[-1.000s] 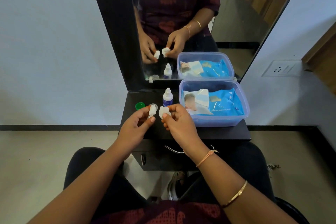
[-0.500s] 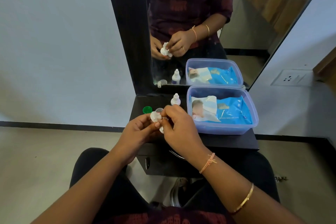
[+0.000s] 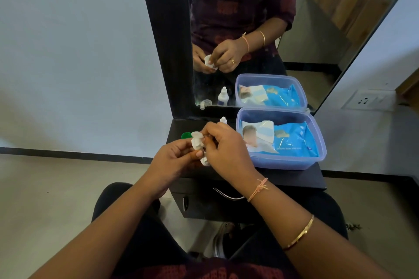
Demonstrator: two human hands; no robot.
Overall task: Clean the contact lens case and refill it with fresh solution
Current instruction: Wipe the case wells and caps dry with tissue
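Observation:
The white contact lens case (image 3: 196,142) is held upright above the front of the black shelf (image 3: 294,176). My left hand (image 3: 174,158) grips it from the left, thumb across its middle. From the right, my right hand (image 3: 226,149) closes on it with curled fingers, the fingertips at its upper end. The case's lower end (image 3: 205,161) sticks out below the thumbs. I cannot tell whether a tissue is pressed between my right fingers and the case. Behind my right hand, only the white tip of the solution bottle (image 3: 223,120) shows.
A green cap (image 3: 186,135) lies on the shelf left of my hands. At the right stands a translucent blue tub (image 3: 281,163) holding a blue wipes packet (image 3: 292,140). The mirror (image 3: 249,18) rises behind the shelf. A wall socket (image 3: 365,100) is at the right.
My hands were apart a second ago, each with a white piece. They have come together and now both hold the case.

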